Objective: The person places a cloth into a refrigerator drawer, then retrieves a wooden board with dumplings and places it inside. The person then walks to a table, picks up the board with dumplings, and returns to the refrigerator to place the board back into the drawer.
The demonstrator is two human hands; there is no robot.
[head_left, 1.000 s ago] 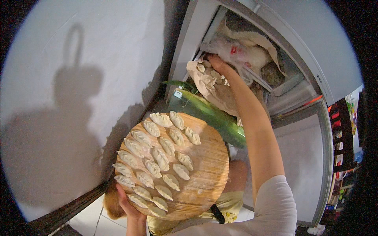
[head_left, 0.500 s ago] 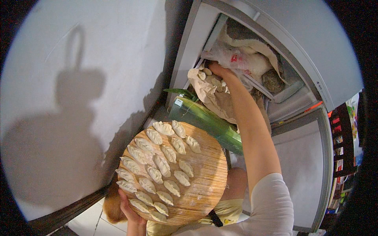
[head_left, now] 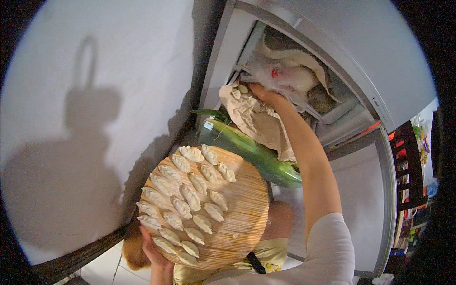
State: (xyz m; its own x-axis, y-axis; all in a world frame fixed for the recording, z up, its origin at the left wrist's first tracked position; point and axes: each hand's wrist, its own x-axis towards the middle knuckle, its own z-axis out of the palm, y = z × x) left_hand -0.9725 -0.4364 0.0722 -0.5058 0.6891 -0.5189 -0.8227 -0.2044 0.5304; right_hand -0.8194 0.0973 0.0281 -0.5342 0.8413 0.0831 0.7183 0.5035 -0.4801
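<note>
My left hand [head_left: 159, 256] grips the near left edge of a round wooden board [head_left: 244, 204], its thumb on top. Rows of raw, pleated dumplings [head_left: 190, 197] cover mostly the left and middle of the board. Stretched forward, my right hand [head_left: 267, 93] reaches into an open refrigerator drawer; its fingers are hidden under a clear plastic bag [head_left: 289, 78] with red print. Beside that hand lies a crumpled beige sheet [head_left: 249, 118], paper or cloth, with a few dumplings [head_left: 240, 90] at its far left end.
Long green vegetables [head_left: 247, 147] fill the transparent drawer front below the sheet. The grey refrigerator door [head_left: 370, 52] is at the upper right, a lower compartment's pale front [head_left: 358, 190] beneath. A white wall [head_left: 109, 156] stands close on the left. Something orange-brown and furry [head_left: 135, 249] is on the tiled floor.
The beige sheet has shifted toward me and hangs further over the green vegetables. My right hand stays in the drawer by the plastic bag. The board remains in my left hand, and the whole view shifts slightly.
</note>
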